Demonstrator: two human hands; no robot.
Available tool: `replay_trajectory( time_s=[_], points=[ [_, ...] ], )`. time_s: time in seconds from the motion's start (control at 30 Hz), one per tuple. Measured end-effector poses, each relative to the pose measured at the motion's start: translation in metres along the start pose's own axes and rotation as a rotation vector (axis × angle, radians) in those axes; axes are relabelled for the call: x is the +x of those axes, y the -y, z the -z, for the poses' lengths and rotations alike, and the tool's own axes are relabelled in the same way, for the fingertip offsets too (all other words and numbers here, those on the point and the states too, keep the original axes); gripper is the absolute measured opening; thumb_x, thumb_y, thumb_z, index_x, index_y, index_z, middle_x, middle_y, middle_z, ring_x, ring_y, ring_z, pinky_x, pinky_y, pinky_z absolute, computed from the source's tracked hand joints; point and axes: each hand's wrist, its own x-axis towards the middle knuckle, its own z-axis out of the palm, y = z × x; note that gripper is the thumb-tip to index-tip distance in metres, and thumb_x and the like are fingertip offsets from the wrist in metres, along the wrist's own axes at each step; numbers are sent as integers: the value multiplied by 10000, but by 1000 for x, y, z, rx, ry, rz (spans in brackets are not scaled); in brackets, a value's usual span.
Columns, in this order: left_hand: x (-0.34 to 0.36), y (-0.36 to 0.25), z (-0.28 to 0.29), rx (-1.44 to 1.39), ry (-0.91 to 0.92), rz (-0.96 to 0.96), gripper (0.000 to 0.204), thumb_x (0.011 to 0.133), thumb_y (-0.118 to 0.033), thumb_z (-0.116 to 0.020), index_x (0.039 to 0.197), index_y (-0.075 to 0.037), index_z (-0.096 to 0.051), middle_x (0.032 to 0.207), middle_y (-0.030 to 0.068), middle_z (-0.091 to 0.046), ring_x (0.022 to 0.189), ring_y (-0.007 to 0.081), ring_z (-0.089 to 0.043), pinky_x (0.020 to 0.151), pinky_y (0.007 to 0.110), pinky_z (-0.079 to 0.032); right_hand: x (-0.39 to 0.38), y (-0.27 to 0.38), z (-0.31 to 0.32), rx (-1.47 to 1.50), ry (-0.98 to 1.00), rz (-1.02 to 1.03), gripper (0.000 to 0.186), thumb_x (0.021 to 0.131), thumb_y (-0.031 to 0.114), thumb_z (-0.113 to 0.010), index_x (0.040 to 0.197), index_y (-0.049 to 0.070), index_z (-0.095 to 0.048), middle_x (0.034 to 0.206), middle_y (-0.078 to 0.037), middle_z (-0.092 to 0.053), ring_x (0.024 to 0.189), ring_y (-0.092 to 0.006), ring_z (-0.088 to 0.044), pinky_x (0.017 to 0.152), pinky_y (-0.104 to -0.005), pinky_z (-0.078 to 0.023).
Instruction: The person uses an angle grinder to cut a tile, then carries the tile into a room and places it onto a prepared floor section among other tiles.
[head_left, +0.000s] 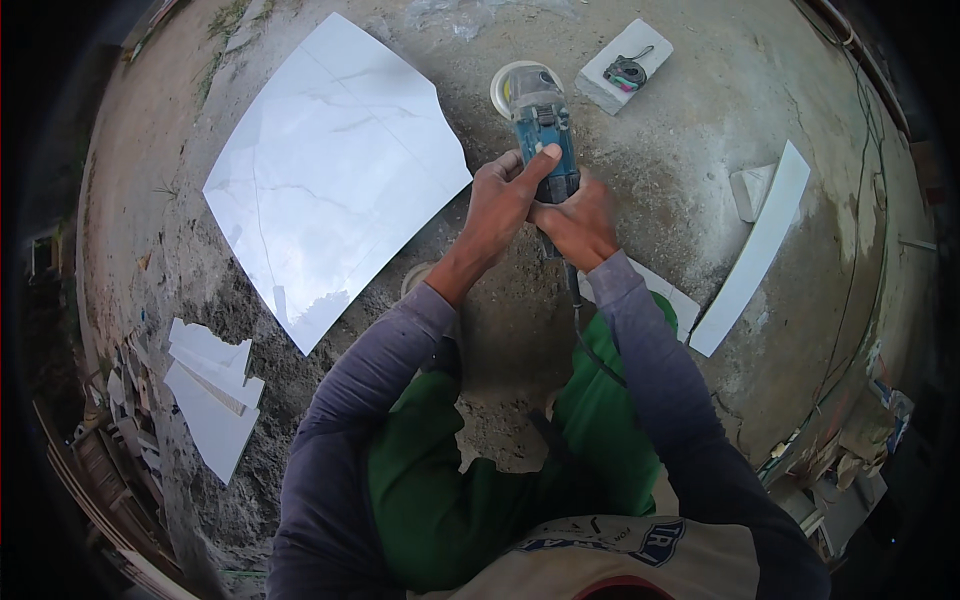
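Observation:
Both my hands hold a blue angle grinder (pixel 548 125) in front of me, its round pale disc (pixel 499 90) and guard pointing away. My left hand (pixel 503 192) wraps the body from the left, thumb lying along the top. From the right, my right hand (pixel 582 218) grips the rear end, where a black power cord (pixel 578 330) runs back past my right leg. Left of the grinder lies a large glossy white tile (pixel 330 170) with grey veins and a notched right edge. The disc is apart from the tile.
A tape measure (pixel 625 72) rests on a pale block (pixel 606 88) beyond the grinder. To the right, a long white tile strip (pixel 752 255) leans over another block (pixel 750 190). Broken tile pieces (pixel 215 405) lie at left, near scrap wood (pixel 105 470). Cables run along the right side.

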Motion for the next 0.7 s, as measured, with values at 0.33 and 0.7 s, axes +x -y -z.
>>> replay_trajectory(
  time_s=[0.33,0.7],
  points=[
    [-6,-14,18,-180,21,-17,394,936,-265,-815,1195,13,-711,1081,76,-736,954,142,-684,906,306,-537,9,10,-12,-37,156,141,486,733,260,-873,1092,-4,-680,938,-92,-738,854,-203,-720,779,-367,-559],
    [-4,-25,57,-1,-260,-57,501,896,-282,-847,1176,113,-720,958,106,-779,834,137,-705,805,318,-581,26,28,-106,-624,-306,79,517,836,319,-841,1160,-6,-602,1022,-240,-753,989,-429,-742,832,-535,-558]
  ],
)
